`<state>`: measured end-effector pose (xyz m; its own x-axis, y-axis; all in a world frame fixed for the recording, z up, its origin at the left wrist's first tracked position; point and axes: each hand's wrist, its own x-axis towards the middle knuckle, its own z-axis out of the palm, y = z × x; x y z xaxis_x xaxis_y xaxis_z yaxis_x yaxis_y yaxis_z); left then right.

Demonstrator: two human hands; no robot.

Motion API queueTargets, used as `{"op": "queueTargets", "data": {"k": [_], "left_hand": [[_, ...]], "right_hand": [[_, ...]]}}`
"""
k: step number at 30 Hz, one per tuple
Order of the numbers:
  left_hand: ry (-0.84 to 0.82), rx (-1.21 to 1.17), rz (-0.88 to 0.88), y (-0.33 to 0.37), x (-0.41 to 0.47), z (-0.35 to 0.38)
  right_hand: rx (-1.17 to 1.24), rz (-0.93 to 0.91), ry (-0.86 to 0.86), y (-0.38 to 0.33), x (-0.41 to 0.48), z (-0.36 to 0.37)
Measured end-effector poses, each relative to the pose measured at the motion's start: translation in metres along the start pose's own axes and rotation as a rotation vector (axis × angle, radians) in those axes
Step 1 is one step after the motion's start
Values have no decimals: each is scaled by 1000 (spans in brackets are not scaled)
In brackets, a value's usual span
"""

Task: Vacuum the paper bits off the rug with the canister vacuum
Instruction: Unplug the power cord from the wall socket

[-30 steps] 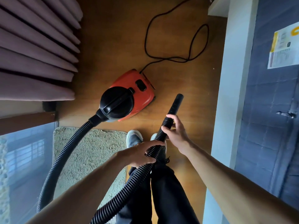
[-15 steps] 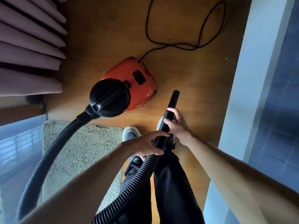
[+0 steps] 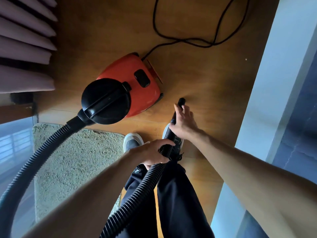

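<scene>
The red canister vacuum (image 3: 130, 78) stands on the wooden floor (image 3: 211, 93). Its round black lid (image 3: 106, 100) is closed over the body, so what the canister holds cannot be seen. A black power cord (image 3: 188, 40) leaves the far end of the vacuum and lies in loose loops on the floor beyond it.

The ribbed black hose (image 3: 144, 184) leaves the near end of the vacuum below the lid. It crosses the far corner of the rug (image 3: 73, 160), swings out to the left and comes back up to both hands on the near right of the vacuum. The left hand (image 3: 152, 153) grips the ribbed part with its fingers curled round it. The right hand (image 3: 184, 122) holds the hose further along, closer to the vacuum, with the thumb on one side and the fingers loosely wrapped. It is blurred. The smooth end tube (image 3: 181, 102) sticks out past this hand, just beside the vacuum's near right corner and above the floor.

The pale shaggy rug lies on the near left of the vacuum, its far edge close to the lid. Paper bits on it are too small to tell. The person's shoes (image 3: 133, 141) stand on the floor beside the rug's right edge. A pleated curtain (image 3: 24, 48) hangs to the left of the vacuum.
</scene>
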<state>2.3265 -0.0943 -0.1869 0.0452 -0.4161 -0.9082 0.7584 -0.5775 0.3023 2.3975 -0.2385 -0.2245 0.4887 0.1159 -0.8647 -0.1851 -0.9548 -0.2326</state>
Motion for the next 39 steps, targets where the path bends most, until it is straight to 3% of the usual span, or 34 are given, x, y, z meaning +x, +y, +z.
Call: {"op": "queueTargets", "data": {"k": [3, 6, 10, 20, 23, 26, 31, 35, 39], "left_hand": [[43, 9, 25, -4, 2, -1], [64, 26, 30, -3, 1, -2], [72, 55, 11, 0, 1, -2], [61, 69, 40, -2, 4, -3], [62, 49, 42, -3, 2, -3], [55, 17, 63, -5, -1, -2], [45, 12, 101, -11, -5, 0], [23, 44, 121, -13, -13, 2], [31, 85, 145, -12, -21, 5]], "right_hand": [[-58, -266, 122, -41, 9, -21], [-89, -418, 172, -77, 15, -30], [-278, -401, 124, -96, 19, -23], [-437, -287, 69, -109, 18, -26], [-262, -306, -7, -104, 20, -30], [-2, -346, 116, -86, 17, -34], [213, -38, 95, -29, 0, -29], [413, 48, -106, 2, -22, -8], [510, 144, -127, 9, -30, 10]]}}
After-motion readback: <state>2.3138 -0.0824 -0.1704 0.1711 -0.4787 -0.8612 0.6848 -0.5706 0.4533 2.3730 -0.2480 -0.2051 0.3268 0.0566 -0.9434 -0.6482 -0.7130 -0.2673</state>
